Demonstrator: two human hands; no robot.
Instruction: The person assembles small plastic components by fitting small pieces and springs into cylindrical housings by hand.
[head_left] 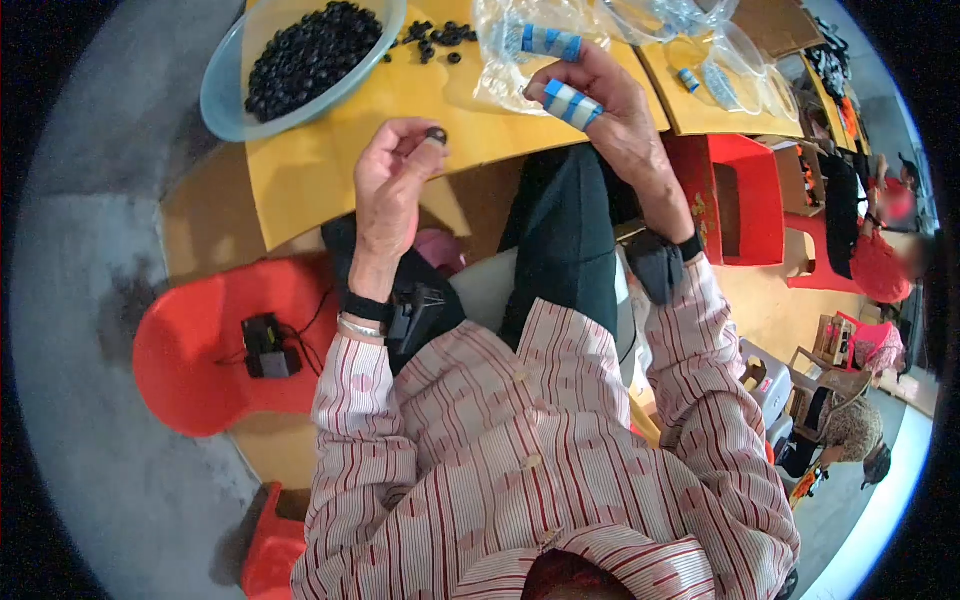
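Note:
Pinched between the thumb and fingers of my left hand (398, 180) is a small black ring-shaped part (436, 135), held just off the table's front edge. My right hand (618, 120) is raised at the table edge, with blue-and-white tape (572, 104) wrapped round its thumb and more (550, 41) round a finger. Its fingertips are curled close to a clear plastic bag (500, 70); whether they hold any of it cannot be made out. A pale blue bowl (222, 98) full of black parts (315, 60) stands at the upper left, with several loose ones (440, 40) beside it.
The yellow table (300, 185) spans the top. A red chair (190, 350) with a black device (270, 345) on it stands at the left. At the right are a red stool (748, 200), more clear bags (735, 60) and other people (880, 265).

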